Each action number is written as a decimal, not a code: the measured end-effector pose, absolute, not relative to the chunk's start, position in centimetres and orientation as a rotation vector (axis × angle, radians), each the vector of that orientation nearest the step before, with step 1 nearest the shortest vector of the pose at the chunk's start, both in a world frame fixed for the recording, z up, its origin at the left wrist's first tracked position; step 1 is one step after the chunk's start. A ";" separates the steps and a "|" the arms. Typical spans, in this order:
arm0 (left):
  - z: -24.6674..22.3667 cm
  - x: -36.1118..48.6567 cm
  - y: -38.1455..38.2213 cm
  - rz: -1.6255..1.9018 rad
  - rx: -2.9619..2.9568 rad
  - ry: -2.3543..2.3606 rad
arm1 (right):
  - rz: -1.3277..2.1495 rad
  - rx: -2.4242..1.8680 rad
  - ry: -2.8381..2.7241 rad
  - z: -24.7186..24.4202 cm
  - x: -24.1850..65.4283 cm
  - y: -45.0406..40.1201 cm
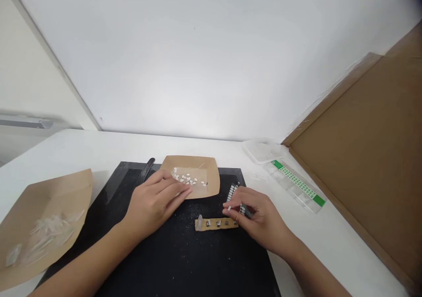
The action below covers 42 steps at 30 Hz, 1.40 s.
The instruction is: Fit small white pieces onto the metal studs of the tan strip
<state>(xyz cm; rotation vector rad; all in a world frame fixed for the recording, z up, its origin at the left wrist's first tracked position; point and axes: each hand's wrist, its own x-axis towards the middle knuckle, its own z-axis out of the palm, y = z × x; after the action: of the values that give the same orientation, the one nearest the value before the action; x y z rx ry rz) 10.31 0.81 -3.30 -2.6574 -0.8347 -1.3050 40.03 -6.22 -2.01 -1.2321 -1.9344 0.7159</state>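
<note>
Head view: right hand pinches a tiny white piece; left hand narrow-fingered over tan tray's rim, hold unclear; black mat spreads between forearms.

Mat: black, pale specks scattered across it. Worktop: white, same as the wall panel. Small tray and large tray: both kraft tan. Ovals in the small one: white. Pieces in the large one: clear. Pinched bit: whitish. Strip: yellowish tan, row of grey-silver studs. Label: green ends, green/white grid between. Cardboard: brown.
</note>
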 end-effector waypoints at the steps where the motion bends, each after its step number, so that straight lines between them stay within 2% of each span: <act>1: -3.3 10.5 0.6 -1.301 -2.710 -0.761 | 0.740 -1.232 -1.961 -2.0 40.2 -6.2; 7: -3.3 11.1 -0.8 -1.161 -3.028 -0.436 | 0.774 -1.275 -2.130 -1.9 41.0 -6.0; 13: -3.4 11.3 -1.2 -0.981 -3.088 -0.452 | 0.819 -1.324 -2.241 -1.8 41.1 -6.0; 32: -4.1 11.5 -1.1 -0.815 -3.121 -0.523 | 0.879 -1.488 -2.280 -0.7 41.5 -6.4; 42: -4.4 11.6 -1.3 -0.725 -3.144 -0.607 | 0.871 -1.433 -2.313 -1.0 41.5 -6.3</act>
<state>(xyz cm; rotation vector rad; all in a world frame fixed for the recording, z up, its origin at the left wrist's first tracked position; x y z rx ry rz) 11.61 -1.27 -4.40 -3.1438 -0.6073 -0.7246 41.49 -6.31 -0.97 -1.4329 -2.3127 0.8706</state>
